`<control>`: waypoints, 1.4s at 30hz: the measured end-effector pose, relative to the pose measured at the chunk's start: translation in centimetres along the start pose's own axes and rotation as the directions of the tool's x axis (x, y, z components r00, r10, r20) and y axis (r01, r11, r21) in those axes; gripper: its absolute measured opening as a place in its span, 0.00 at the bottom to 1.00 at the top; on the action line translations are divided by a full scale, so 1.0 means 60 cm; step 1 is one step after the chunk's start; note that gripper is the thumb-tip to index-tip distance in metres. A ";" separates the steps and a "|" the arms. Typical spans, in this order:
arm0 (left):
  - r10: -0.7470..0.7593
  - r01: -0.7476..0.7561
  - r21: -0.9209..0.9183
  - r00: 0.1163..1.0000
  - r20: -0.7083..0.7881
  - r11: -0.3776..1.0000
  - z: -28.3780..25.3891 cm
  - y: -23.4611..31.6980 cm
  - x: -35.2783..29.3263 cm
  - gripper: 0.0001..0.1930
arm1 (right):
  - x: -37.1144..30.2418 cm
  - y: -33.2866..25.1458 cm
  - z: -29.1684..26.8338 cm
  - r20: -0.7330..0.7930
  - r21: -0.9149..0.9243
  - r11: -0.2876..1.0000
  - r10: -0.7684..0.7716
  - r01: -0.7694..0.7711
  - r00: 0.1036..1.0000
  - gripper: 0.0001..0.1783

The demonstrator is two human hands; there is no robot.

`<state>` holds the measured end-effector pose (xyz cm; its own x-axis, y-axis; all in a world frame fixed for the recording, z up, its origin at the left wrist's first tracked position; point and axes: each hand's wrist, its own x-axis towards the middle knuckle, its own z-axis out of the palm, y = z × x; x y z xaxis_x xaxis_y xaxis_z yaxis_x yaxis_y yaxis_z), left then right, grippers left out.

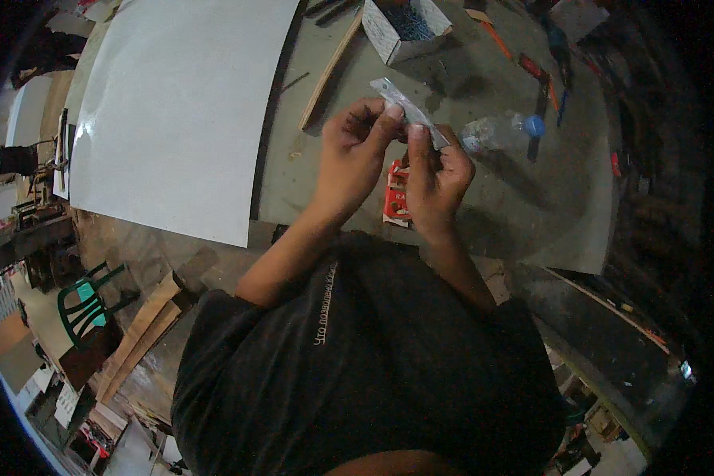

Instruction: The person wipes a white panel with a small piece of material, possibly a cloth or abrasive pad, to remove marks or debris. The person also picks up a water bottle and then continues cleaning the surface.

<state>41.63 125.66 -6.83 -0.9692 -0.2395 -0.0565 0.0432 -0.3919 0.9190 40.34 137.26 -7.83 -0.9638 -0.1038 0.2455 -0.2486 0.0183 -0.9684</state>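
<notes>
Both of my hands are raised over the grey-green tabletop, pinching one narrow silvery strip between thumbs and fingers. The strip slants from upper left to lower right, with a small dark spot near its upper end; its exact kind cannot be made out. My left hand grips its middle, and my right hand holds the lower end. The curled fingers of both hands are partly hidden behind the strip. Below them, a small red and white packet lies on the tabletop, partly covered by my right hand.
A large white sheet covers the left side. Behind my hands stand an open white box of small dark pieces and a wooden strip. To the right lie a blue-capped clear bottle and a red-handled tool.
</notes>
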 end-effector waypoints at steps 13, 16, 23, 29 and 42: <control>-0.009 0.024 0.054 0.967 -0.255 0.998 -0.069 -0.016 0.038 0.16 | -0.017 -0.020 0.003 -0.084 0.056 0.995 0.087 -0.082 0.993 0.11; -0.105 0.113 0.073 0.989 -0.109 0.991 -0.029 -0.003 0.001 0.13 | -0.019 -0.009 -0.005 -0.017 -0.005 0.997 0.083 -0.083 0.996 0.11; 0.000 -0.005 0.070 0.998 0.070 0.998 -0.024 0.005 0.007 0.12 | -0.024 -0.019 -0.003 0.028 0.073 0.988 0.137 -0.139 0.990 0.14; 0.045 -0.046 0.094 0.999 0.013 0.994 -0.027 0.011 0.003 0.13 | -0.019 -0.029 0.012 -0.039 0.057 0.990 0.134 -0.132 0.990 0.12; -0.103 0.104 0.007 0.990 -0.092 0.995 -0.041 -0.001 -0.008 0.09 | -0.027 -0.031 0.001 -0.006 0.071 0.985 0.156 -0.155 0.988 0.12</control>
<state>42.67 123.64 -7.83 -0.9421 -0.2786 -0.1865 -0.0596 -0.4082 0.9109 42.39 137.36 -6.46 -0.9913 -0.0939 0.0920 -0.0889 -0.0363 -0.9954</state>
